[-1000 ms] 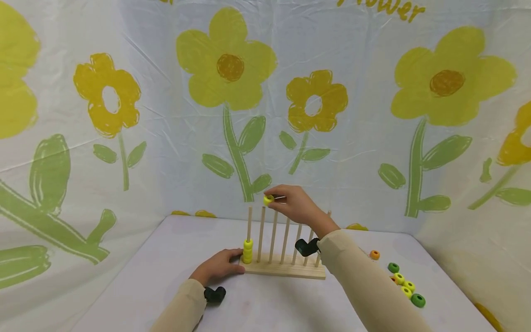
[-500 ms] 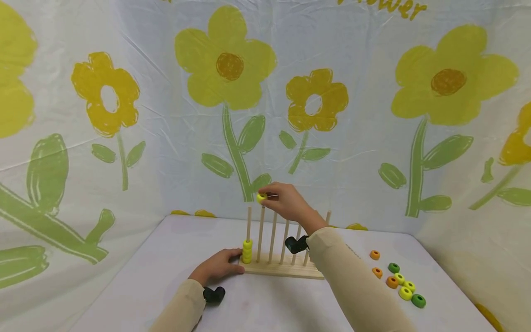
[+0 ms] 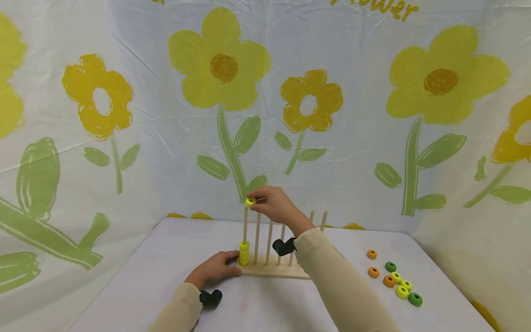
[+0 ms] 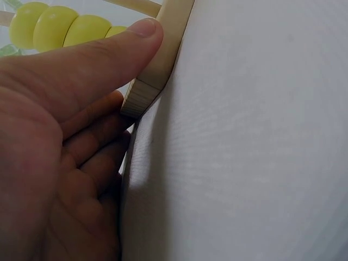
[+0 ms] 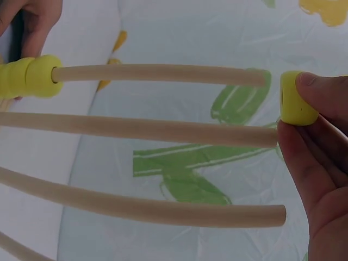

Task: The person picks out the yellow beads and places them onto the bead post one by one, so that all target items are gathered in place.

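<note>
A wooden peg rack [image 3: 274, 271] stands on the table with a row of upright pegs. My left hand [image 3: 213, 269] grips the left end of its base, thumb in front and fingers behind, as the left wrist view shows. Several yellow beads [image 3: 244, 253] are stacked at the bottom of the leftmost peg [image 3: 245, 226]. My right hand [image 3: 274, 203] pinches a single yellow bead [image 5: 297, 98] between thumb and fingers. In the head view, that bead is just above the tip of the leftmost peg. The right wrist view shows a small gap between them.
Loose beads lie on the table at the right: orange ones [image 3: 373, 272], green ones [image 3: 415, 299] and yellow ones [image 3: 402, 292]. Behind the table [image 3: 137, 295] hangs a white cloth [image 3: 356, 184] printed with flowers. The other pegs carry no beads.
My right hand has moved left with the yellow bead, from near the second peg to above the leftmost one. The left hand has kept its grip on the base.
</note>
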Available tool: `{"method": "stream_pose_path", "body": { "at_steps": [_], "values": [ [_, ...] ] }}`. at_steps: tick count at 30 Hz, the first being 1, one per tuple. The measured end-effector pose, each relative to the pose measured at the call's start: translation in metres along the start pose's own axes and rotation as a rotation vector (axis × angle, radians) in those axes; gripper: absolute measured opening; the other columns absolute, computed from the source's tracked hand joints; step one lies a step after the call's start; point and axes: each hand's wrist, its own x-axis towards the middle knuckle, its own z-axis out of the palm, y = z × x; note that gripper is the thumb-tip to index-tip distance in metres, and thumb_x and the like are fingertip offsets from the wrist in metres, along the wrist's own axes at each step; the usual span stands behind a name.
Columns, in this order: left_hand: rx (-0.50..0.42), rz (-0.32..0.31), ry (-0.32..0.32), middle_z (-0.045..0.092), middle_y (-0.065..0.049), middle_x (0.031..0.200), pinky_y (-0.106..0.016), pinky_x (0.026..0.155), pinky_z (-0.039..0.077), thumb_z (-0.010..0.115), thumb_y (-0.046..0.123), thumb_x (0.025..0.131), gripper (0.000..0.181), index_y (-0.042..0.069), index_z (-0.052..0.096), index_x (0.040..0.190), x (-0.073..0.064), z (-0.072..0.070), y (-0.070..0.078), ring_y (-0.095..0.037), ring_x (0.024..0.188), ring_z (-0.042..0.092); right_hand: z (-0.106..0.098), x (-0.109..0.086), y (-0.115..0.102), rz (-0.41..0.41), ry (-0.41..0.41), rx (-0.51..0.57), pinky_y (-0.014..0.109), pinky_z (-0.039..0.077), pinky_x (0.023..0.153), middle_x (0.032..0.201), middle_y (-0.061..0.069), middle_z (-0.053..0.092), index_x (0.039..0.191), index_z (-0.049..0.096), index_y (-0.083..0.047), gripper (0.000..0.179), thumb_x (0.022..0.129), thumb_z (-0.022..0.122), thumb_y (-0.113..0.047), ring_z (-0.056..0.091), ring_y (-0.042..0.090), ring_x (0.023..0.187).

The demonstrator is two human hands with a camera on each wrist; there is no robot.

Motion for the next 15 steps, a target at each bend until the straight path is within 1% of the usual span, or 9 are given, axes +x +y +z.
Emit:
{"method": "stream_pose_path", "body": {
  "at_steps": [6, 11, 15],
  "values": [
    [0.003, 0.002, 0.001, 0.047, -0.012, 0.148, -0.062, 0.113, 0.028, 0.074, 0.048, 0.081, 0.077, 0.011, 0.048, 0.143, -0.0027, -0.0008, 0.0032, -0.039, 0.14, 0.036, 0.0042, 0.0031, -0.0007, 0.001, -0.024, -0.028, 0.027, 0.054, 0.093, 0.122, 0.005, 0.065, 0.126, 0.064, -0.011, 0.034, 0.092, 0.066, -0.015, 0.064, 0.019, 0.113],
    [0.004, 0.043, -0.002, 0.048, -0.014, 0.147, -0.06, 0.113, 0.029, 0.074, 0.046, 0.082, 0.076, 0.008, 0.049, 0.142, -0.0015, -0.0026, 0.0017, -0.039, 0.14, 0.037, 0.006, 0.0046, -0.0007, 0.008, -0.04, -0.043, 0.029, 0.054, 0.093, 0.125, 0.005, 0.065, 0.128, 0.064, -0.013, 0.035, 0.093, 0.066, -0.017, 0.063, 0.018, 0.115],
    [0.011, 0.058, -0.003, 0.048, -0.015, 0.147, -0.06, 0.113, 0.03, 0.073, 0.046, 0.082, 0.076, 0.007, 0.049, 0.142, -0.0012, -0.0029, 0.0001, -0.039, 0.139, 0.038, 0.0079, 0.006, -0.0005, 0.002, -0.048, -0.048, 0.029, 0.055, 0.093, 0.125, 0.006, 0.066, 0.127, 0.064, -0.012, 0.035, 0.093, 0.066, -0.017, 0.063, 0.019, 0.115]
  ]
}}
